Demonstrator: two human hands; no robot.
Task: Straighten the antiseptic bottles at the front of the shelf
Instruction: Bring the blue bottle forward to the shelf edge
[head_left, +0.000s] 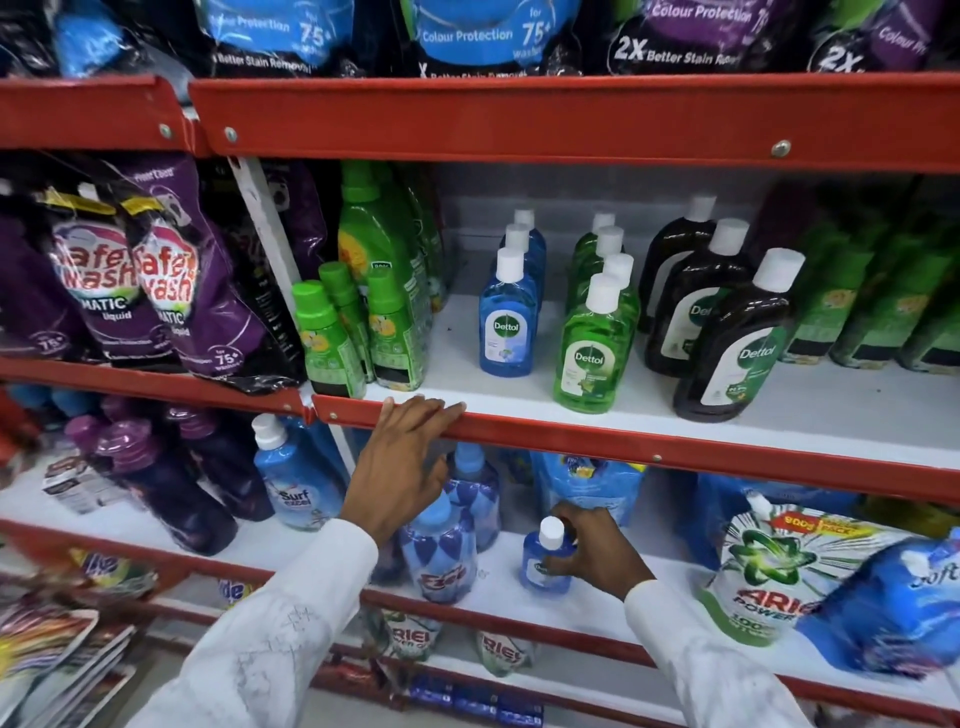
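The right hand (592, 553) is wrapped around a small blue bottle (543, 564) at five o'clock, standing near the front of the lower shelf (597, 608), probably to square it or lift it to its row. The left hand (402, 462), grasping nothing, rests spread fingers on the red rail (623, 447), seemingly for balance. Above, at twelve to two o'clock, blue bottles (506, 325), green bottles (592, 348) and brown bottles (737, 358) file front to back, labels outward, the fronts staggered.

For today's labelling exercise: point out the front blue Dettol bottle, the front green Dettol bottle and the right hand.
front blue Dettol bottle (506, 330), head view, label
front green Dettol bottle (589, 358), head view, label
right hand (597, 553), head view, back
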